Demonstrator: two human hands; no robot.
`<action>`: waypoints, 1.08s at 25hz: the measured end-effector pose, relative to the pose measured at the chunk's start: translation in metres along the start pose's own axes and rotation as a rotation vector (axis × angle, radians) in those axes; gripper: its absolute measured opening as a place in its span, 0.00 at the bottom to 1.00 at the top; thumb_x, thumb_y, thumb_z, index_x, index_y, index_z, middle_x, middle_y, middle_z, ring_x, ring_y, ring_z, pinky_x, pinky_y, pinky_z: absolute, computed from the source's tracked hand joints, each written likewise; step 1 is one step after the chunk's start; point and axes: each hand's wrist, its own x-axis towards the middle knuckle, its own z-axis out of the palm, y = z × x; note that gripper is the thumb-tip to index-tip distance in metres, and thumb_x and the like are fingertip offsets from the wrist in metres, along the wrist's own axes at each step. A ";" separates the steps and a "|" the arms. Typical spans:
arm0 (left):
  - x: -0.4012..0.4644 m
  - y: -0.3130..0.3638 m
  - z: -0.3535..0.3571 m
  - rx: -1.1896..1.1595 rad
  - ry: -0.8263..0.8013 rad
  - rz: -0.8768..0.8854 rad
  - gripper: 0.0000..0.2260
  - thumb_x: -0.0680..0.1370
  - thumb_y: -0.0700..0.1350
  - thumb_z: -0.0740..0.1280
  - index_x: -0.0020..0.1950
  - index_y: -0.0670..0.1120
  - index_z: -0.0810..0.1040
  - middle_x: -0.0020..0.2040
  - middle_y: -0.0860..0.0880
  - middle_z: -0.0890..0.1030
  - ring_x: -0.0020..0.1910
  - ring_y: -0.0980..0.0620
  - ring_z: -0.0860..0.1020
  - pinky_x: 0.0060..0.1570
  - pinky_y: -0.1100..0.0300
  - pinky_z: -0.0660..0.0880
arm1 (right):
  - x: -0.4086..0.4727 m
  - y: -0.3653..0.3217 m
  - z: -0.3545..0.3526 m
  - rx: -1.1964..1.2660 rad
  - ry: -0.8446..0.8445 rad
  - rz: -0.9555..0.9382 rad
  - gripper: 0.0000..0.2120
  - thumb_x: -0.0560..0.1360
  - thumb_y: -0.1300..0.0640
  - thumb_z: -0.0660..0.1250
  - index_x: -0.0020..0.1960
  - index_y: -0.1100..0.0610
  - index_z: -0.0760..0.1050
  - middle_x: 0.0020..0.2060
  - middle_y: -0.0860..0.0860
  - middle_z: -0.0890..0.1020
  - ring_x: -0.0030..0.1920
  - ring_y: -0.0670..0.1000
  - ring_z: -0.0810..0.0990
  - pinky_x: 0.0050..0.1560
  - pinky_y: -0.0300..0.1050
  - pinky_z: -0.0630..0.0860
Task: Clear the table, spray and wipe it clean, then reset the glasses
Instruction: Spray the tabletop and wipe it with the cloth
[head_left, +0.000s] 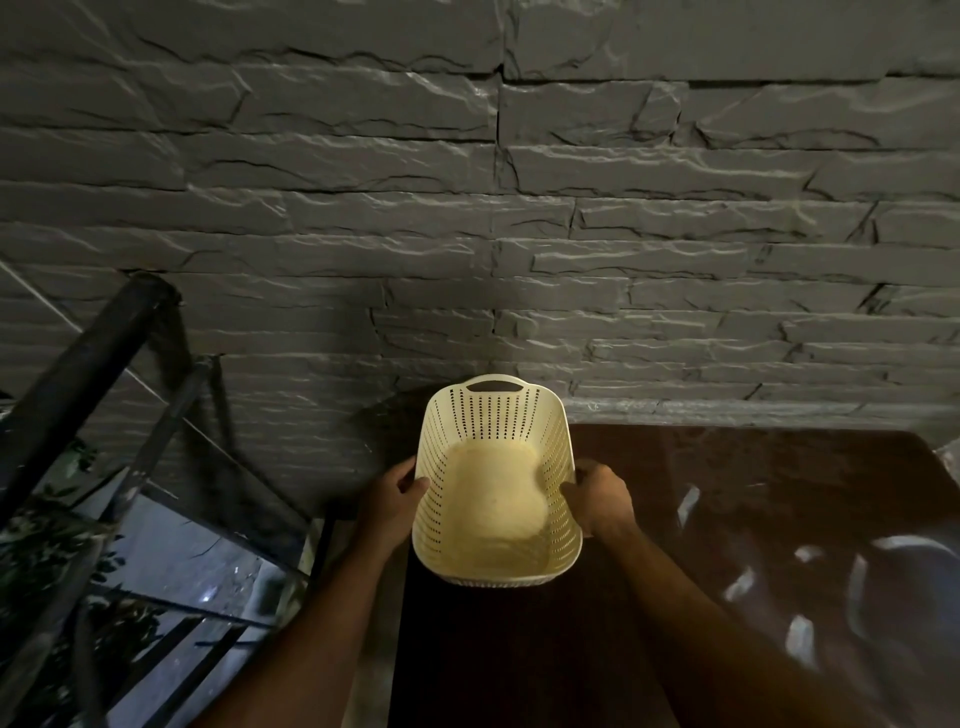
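Observation:
A cream plastic basket (496, 415) with perforated walls and a handle slot at its far end is held above the left end of a dark glossy table (701, 493). Nothing lies inside the basket. My left hand (392, 493) grips its left rim, thumb over the edge. On the opposite side my right hand (600, 496) grips the right rim the same way. No glasses show in view.
A grey stacked-stone wall (467, 208) stands close behind the table. At the left a black metal railing (88, 374) slants down, with foliage and glass below it. Pale reflections shine on the table's right part (831, 597).

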 end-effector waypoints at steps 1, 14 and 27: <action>0.000 0.000 -0.001 -0.004 -0.001 0.000 0.20 0.79 0.45 0.65 0.71 0.49 0.71 0.66 0.46 0.76 0.63 0.48 0.75 0.60 0.50 0.74 | 0.000 0.000 0.001 0.003 0.001 -0.003 0.17 0.72 0.57 0.65 0.60 0.51 0.79 0.50 0.52 0.85 0.47 0.54 0.84 0.48 0.48 0.82; -0.033 0.048 0.035 0.206 0.306 0.299 0.18 0.77 0.49 0.67 0.66 0.47 0.76 0.53 0.44 0.77 0.49 0.48 0.76 0.46 0.59 0.69 | -0.031 0.007 -0.029 -0.046 0.123 -0.103 0.27 0.74 0.43 0.68 0.69 0.54 0.71 0.61 0.56 0.80 0.58 0.57 0.81 0.56 0.50 0.78; -0.202 0.127 0.220 0.154 0.164 0.594 0.13 0.78 0.47 0.66 0.62 0.46 0.78 0.56 0.47 0.80 0.54 0.51 0.78 0.51 0.62 0.72 | -0.125 0.110 -0.182 -0.180 0.142 -0.293 0.13 0.72 0.43 0.69 0.49 0.51 0.78 0.46 0.54 0.82 0.46 0.56 0.82 0.43 0.47 0.78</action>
